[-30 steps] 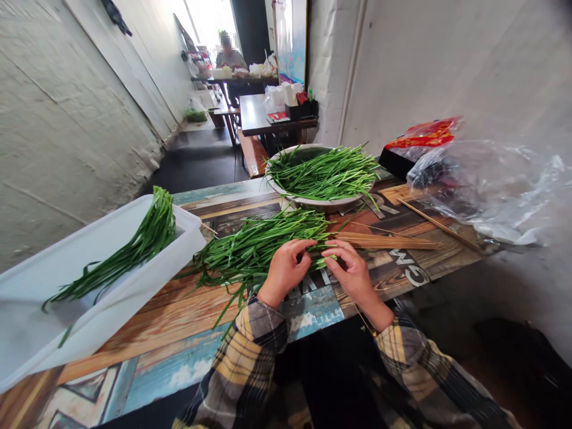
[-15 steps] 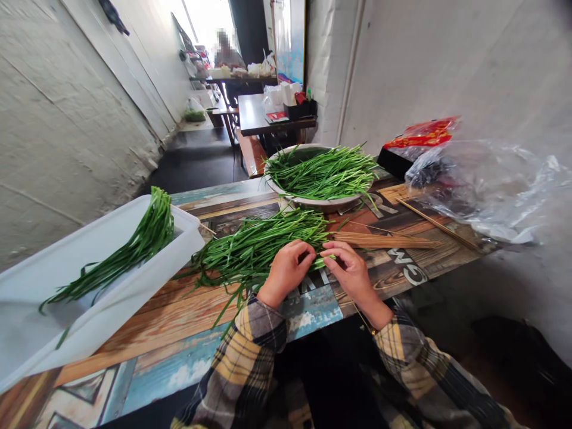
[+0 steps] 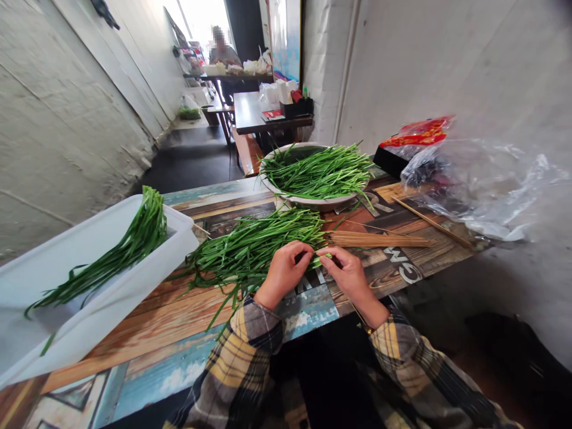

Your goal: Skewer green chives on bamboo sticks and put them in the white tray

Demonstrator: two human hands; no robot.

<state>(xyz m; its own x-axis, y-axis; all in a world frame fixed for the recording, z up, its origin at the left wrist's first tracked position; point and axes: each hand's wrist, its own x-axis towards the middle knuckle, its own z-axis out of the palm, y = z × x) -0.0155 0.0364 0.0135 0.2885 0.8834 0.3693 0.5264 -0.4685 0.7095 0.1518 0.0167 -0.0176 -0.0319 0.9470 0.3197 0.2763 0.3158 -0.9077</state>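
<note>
My left hand is closed in a pinch at the right end of a loose pile of garlic chives on the table. Close beside it, my right hand is also closed, with pale green chive ends between its thumb and fingers. A thin stick, perhaps a skewer, shows under my right palm; its far end is hidden. Just beyond my right hand lies a fanned bundle of bamboo skewers.
A bowl heaped with chives stands behind the pile. At left, a white plastic tub holds another chive bunch. A clear plastic bag and a black box are at right. A person sits far back.
The view has shifted slightly, so the table and its contents appear a little further left. Both hands stay close together, pinching at the chive ends, with only small finger movement.
</note>
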